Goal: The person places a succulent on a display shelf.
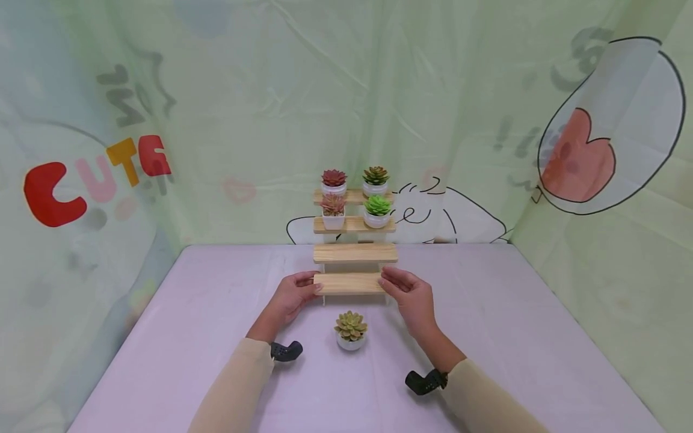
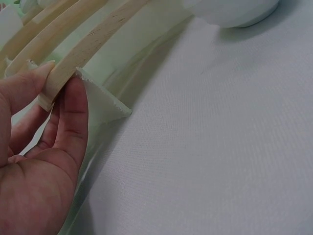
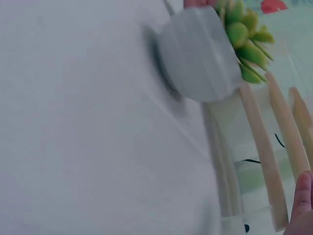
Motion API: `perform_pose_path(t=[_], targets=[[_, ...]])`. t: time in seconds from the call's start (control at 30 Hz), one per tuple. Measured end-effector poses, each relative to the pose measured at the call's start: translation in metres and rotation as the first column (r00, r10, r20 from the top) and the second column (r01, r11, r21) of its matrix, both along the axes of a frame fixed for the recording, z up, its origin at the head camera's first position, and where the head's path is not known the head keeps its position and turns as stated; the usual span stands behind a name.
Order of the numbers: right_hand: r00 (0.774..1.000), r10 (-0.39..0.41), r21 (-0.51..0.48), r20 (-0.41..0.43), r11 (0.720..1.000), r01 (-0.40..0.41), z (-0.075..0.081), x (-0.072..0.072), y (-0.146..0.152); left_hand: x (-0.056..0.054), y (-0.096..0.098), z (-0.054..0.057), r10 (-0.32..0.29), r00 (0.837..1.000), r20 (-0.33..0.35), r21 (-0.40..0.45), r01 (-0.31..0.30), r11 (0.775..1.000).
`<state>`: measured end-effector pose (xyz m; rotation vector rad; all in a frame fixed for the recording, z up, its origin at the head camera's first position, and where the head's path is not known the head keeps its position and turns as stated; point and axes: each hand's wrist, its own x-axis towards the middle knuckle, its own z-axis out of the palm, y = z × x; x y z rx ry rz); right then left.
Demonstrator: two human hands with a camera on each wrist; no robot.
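Observation:
A tiered wooden display stand with clear side supports stands at the back of the table. My left hand pinches the left end of its lowest board, thumb on top and fingers beneath. At the right end of that board, my right hand grips with thumb and fingers; only part of it shows in the right wrist view. Between my forearms, in front of the stand, sits a pale green succulent in a round white pot.
The upper two boards bear a dark red succulent, a green-brown one, a pinkish one and a bright green one, all in white pots. A printed curtain surrounds the pale cloth-covered table.

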<state>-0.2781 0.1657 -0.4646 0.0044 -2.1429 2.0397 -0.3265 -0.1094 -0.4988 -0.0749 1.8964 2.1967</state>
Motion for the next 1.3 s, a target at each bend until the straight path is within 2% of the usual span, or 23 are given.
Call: perform_pose_path(t=[0.2,0.33,0.43,0.6,0.7,0.8,0.93,1.1,1.3], targets=[[0.994,0.08,-0.031,0.078,0.997,-0.078,-0.01,0.022,-0.006,0.001,0.0,0.0,0.0,1.0,-0.004,-0.014,0.0,1.0],[0.976,0.183,-0.038,0.12,0.983,-0.179,-0.017,0.034,-0.011,0.001,0.001,0.001,0.001,1.0,0.003,-0.01,-0.001,1.0],[0.949,0.288,-0.059,0.128,0.957,-0.283,-0.02,0.041,-0.015,0.0,0.001,0.001,0.002,1.0,0.009,-0.012,-0.001,1.0],[0.888,0.436,-0.057,0.146,0.9,-0.432,-0.025,0.048,-0.016,0.001,0.001,0.003,-0.003,1.0,0.007,-0.009,0.004,1.0],[0.86,0.488,-0.008,0.147,0.87,-0.492,-0.029,0.049,-0.017,0.002,0.001,0.003,-0.01,1.0,-0.002,-0.002,0.01,1.0],[0.845,0.509,0.034,0.165,0.853,-0.52,-0.032,0.049,-0.018,0.001,0.0,0.003,-0.016,1.0,-0.011,0.003,0.016,1.0],[0.843,0.501,0.073,0.195,0.85,-0.522,-0.034,0.049,-0.02,0.001,0.001,0.002,-0.019,1.0,-0.02,0.012,0.02,1.0],[0.861,0.465,0.157,0.204,0.853,-0.498,-0.032,0.05,-0.023,0.0,0.001,0.0,-0.023,1.0,-0.021,0.017,0.023,1.0],[0.868,0.45,0.181,0.207,0.855,-0.487,-0.03,0.047,-0.026,0.001,0.0,0.001,-0.008,1.0,-0.011,0.005,0.008,1.0]])
